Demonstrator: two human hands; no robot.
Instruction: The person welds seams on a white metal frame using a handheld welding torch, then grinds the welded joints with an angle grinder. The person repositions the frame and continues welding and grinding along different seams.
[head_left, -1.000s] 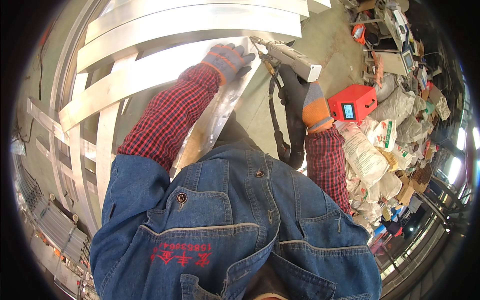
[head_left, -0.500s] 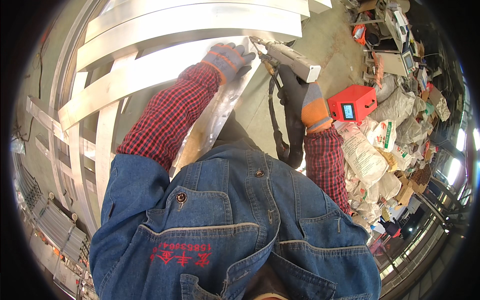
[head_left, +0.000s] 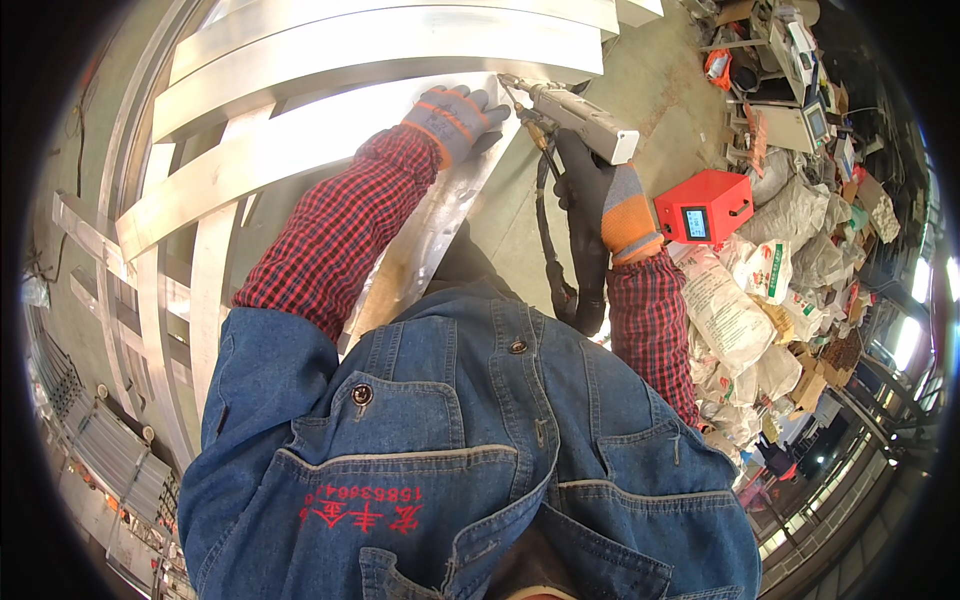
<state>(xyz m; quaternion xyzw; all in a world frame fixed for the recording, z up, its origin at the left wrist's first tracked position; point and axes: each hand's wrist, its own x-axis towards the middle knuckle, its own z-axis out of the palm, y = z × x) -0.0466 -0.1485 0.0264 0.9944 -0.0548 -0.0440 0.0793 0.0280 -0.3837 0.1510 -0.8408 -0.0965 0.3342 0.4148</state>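
On the left of the frame, pale metal rails [head_left: 212, 300] crossed one another with gaps between them. Through the upper middle ran a wide, bright metal bar [head_left: 300, 138], its right end meeting a metal strip [head_left: 428, 232] that slanted toward the lower left. The left hand [head_left: 452, 122], in a grey and orange glove, lay back uppermost over that end, fingers partly bent; whether it gripped or only pressed could not be told. The bar looked stiff and probably slick, perhaps sharp-edged, so a gloved hold just back from the corner seemed sensible.

Right of centre, the gloved right hand [head_left: 592, 185] had its fingers wrapped around a grey handheld tool [head_left: 585, 120], whose narrow tip stood at the corner. The tool seemed rigid and fairly weighty toward its boxy rear, best held underneath, with slack for the dark hose [head_left: 546, 215] hanging below. Further right stood a red box [head_left: 708, 200] beside heaped pale sacks [head_left: 730, 310].
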